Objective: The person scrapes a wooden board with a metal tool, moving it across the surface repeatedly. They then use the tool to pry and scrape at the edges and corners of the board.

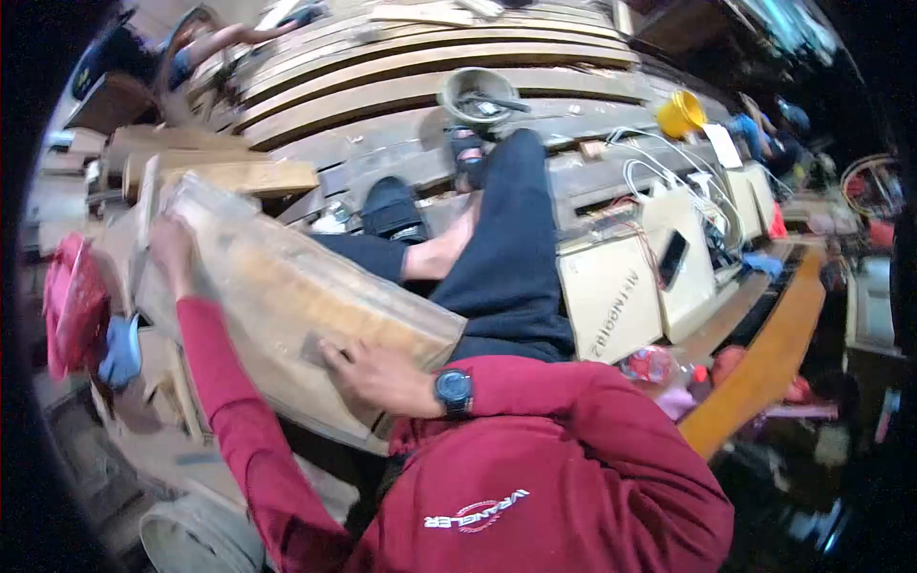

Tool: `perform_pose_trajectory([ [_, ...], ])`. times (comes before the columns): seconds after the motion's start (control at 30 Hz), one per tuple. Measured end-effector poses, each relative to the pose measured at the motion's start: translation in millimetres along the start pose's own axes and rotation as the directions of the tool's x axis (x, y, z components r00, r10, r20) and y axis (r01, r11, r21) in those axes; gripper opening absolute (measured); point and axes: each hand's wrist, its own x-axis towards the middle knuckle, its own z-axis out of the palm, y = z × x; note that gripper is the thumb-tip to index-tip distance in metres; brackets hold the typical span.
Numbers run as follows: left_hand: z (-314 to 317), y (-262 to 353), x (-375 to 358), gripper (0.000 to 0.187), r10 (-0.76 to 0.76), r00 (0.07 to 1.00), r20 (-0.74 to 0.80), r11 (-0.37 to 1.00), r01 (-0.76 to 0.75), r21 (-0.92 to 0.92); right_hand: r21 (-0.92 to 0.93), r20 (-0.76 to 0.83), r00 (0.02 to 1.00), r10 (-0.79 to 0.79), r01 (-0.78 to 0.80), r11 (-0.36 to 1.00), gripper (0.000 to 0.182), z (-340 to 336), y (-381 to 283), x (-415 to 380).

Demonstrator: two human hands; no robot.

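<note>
The right hand (pixel 377 375) presses flat a small sanding pad (pixel 318 350) on the wooden plank (pixel 287 296). The left hand (pixel 172 250) grips its far end. The plank lies across the lap; it looks stiff, heavy, best held by the edges.

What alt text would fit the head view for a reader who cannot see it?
A person in a red long-sleeved top holds a large wooden board across their lap, the left hand gripping its far end and the right hand, with a dark wristwatch, pressing a small dark piece against its surface. Stacked wooden planks and a yellow cup lie beyond.
</note>
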Motion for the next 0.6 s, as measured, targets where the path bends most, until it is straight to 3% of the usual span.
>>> perform_pose_trajectory([
  [0.03,-92.7,65.9,-6.7,0.036,-0.339,0.935,0.101,0.905,0.354,-0.238,-0.008,0.04,0.999,-0.021,0.022,1.0,0.066,8.1,6.1,-4.1],
  [0.07,-118.4,85.0,-13.0,0.035,-0.363,0.914,0.182,0.873,0.402,-0.277,0.015,0.075,0.996,-0.039,0.038,0.999,0.063,-5.8,6.4,-2.2],
  [0.13,-118.1,85.4,-9.2,0.035,-0.275,0.959,0.065,0.947,0.282,-0.152,0.003,0.146,0.989,0.015,-0.016,1.0,0.064,-19.5,7.4,-10.3],
  [0.17,-104.1,77.1,-9.3,0.036,-0.295,0.954,0.054,0.939,0.299,-0.17,0.031,0.155,0.988,0.022,-0.027,0.999,0.066,-21.0,12.3,-15.4],
  [0.2,-99.2,71.7,-8.9,0.038,-0.247,0.966,0.074,0.961,0.254,-0.106,-0.028,0.195,0.977,0.082,-0.078,0.997,0.065,-28.1,14.3,-22.1],
  [0.27,-106.5,69.8,-9.0,0.044,-0.096,0.981,0.166,0.992,0.081,0.095,0.044,0.173,0.979,0.107,-0.116,0.992,0.064,-29.6,22.4,-40.3],
  [0.33,-135.4,94.0,-11.9,0.041,-0.453,0.887,0.09,0.854,0.461,-0.24,0.034,0.148,0.984,0.102,-0.108,0.994,0.065,-34.1,25.6,-51.4],
  [0.47,-131.9,97.7,-19.4,0.042,-0.453,0.891,0.019,0.847,0.437,-0.302,-0.046,0.111,0.993,0.037,-0.032,0.998,0.066,-31.8,24.1,-47.8],
  [0.5,-128.4,94.5,-16.2,0.042,-0.432,0.902,0.02,0.864,0.42,-0.278,-0.005,0.132,0.986,0.101,-0.102,0.995,0.063,-28.5,23.3,-48.7],
  [0.6,-121.3,89.3,-18.6,0.041,-0.349,0.937,0.015,0.912,0.343,-0.224,-0.045,0.118,0.99,0.074,-0.069,0.997,0.065,-39.6,15.1,-51.2],
])
